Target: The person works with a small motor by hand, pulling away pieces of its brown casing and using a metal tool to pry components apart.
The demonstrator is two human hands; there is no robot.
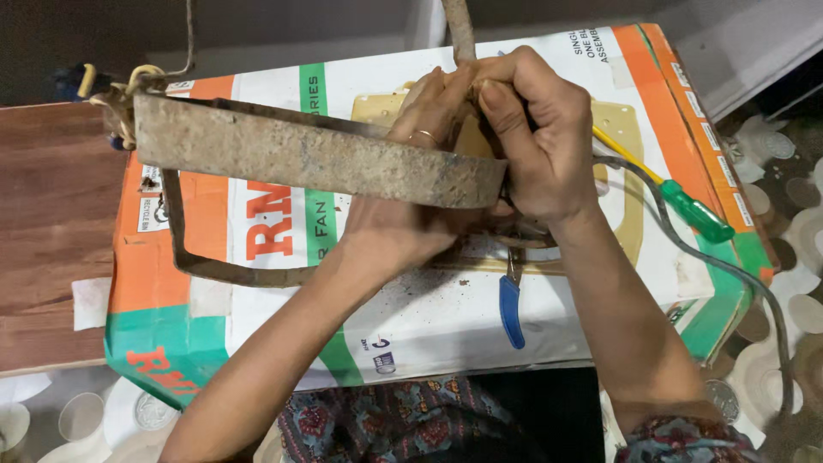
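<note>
A rusty metal fan blade [300, 154] stretches from upper left to the middle, above a white, orange and green cardboard box [429, 326]. My left hand [411, 197], a ring on one finger, reaches under the blade's inner end and holds the hub area there. My right hand [531, 137] is closed around the same spot from the right, at the base of a rusty upright rod [460, 30]. A second rusty blade [214, 266] curves below. What the fingers grip inside is hidden.
A green-handled screwdriver [694, 210] with a yellow shaft lies on the box at right. Blue-handled pliers [511, 309] lie near the box's front edge. A grey cable [746, 283] runs off to the right. A wooden board [51, 223] sits at left.
</note>
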